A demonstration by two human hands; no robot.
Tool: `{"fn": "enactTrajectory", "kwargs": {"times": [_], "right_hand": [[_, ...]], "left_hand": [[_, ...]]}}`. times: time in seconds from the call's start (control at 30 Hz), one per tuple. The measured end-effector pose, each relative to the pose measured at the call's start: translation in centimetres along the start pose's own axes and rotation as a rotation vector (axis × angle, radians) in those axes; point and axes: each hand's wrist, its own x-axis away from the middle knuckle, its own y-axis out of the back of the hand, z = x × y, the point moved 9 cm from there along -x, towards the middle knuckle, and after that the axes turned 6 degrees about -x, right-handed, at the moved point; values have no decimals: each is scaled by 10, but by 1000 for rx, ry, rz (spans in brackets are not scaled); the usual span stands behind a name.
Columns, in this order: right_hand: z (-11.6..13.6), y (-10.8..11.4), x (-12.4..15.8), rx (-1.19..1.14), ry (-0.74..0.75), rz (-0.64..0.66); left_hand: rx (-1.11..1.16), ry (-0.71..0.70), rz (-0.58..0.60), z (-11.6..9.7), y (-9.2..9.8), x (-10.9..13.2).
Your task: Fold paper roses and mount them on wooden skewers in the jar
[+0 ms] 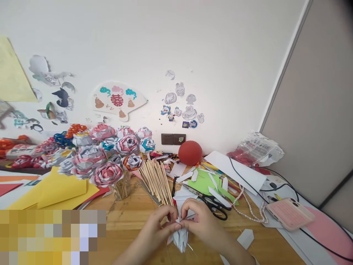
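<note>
Both hands meet over the wooden table, pinching white folded paper (180,239) between thumbs and fingertips. My left hand (163,222) is closed on its left side, thumb tip close to the other thumb. My right hand (197,219) is closed on the right side of the same paper. The folded paper hangs below the fingers, with thin stick-like ends showing at its lower right. Just beyond the hands lie more white paper pieces (184,195). Black-handled scissors (212,202) rest right of my right hand, and a bundle of wooden sticks (156,180) lies beyond my left hand.
Paper flowers (107,154) stand in a clear container (121,189) at left, near yellow paper (63,187). A red balloon (190,152) sits by the wall. Green paper (204,182), a pearl string (250,209), a phone (289,213) and black cables (286,184) lie right.
</note>
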Motion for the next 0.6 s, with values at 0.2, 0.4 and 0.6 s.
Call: {"fn": "enactTrajectory", "kwargs": {"times": [0.2,0.4,0.6], "right_hand": [[-8,-8,1,36,-15,21],[6,-12,3,131,99,73],[-9,-5,1,60,-19,-58]], "left_hand": [[-89,-197,105,-14,-2,-2],[-147,-250,104,-18,2,0],[-149,-177,92,-8,6,-3]]}}
